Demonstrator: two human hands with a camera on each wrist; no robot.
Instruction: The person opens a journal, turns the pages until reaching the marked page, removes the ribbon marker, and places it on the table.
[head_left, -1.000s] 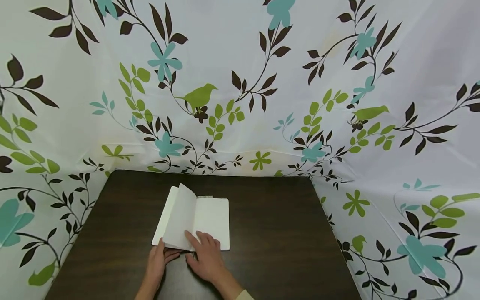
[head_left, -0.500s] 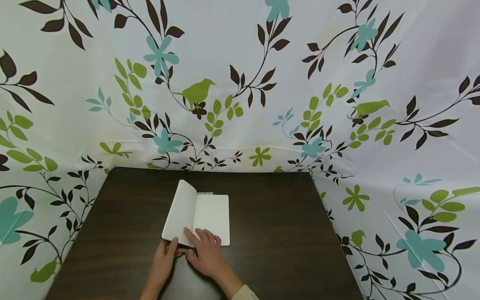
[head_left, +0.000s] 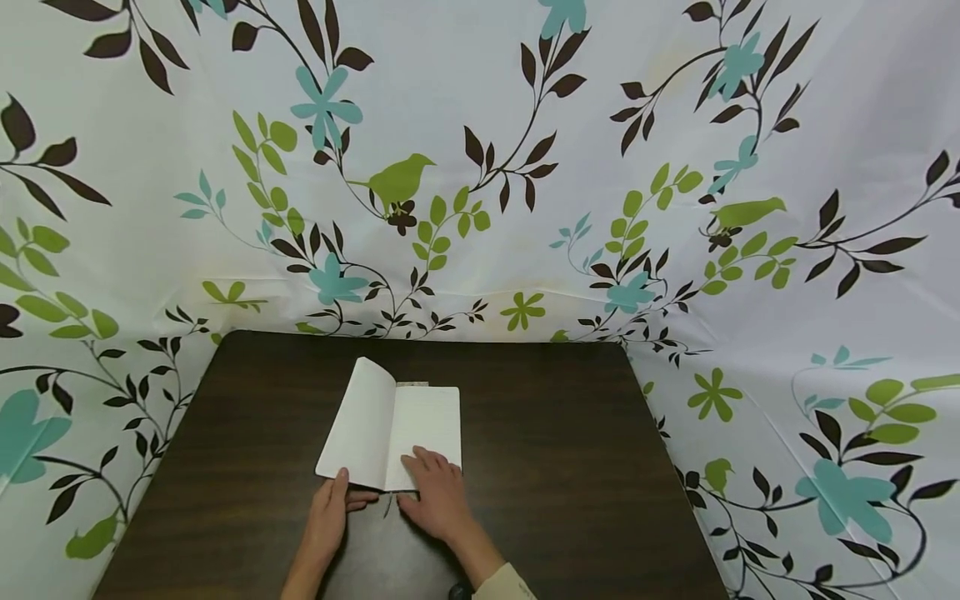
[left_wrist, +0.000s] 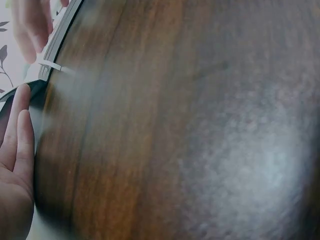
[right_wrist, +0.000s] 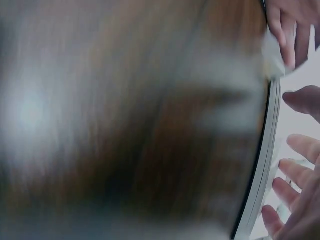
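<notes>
An open notebook (head_left: 427,417) with blank-looking white pages sits on the dark wooden table. Its left side (head_left: 360,425) is tilted up off the table, and a thin ribbon (head_left: 387,505) hangs from the bottom of the spine. My left hand (head_left: 324,517) grips the lower left edge, thumb on top and fingers reaching underneath the dark cover, as the left wrist view shows. My right hand (head_left: 438,500) is over the lower part of the right page, fingers spread and slightly bent. In the right wrist view its fingers (right_wrist: 295,175) are beside the page block's edge.
The brown table (head_left: 555,467) ends at the back against a white curtain (head_left: 480,100) printed with leaves, flowers and birds, which also hangs along both sides. A small pale tab (head_left: 412,384) shows at the notebook's top edge. A dark round object (head_left: 460,591) is near the right sleeve.
A raised leaf now lies with the left pages. The notebook's left side rose, then came down slightly leftward with my left hand. My right hand slid right, from the spine onto the right page.
</notes>
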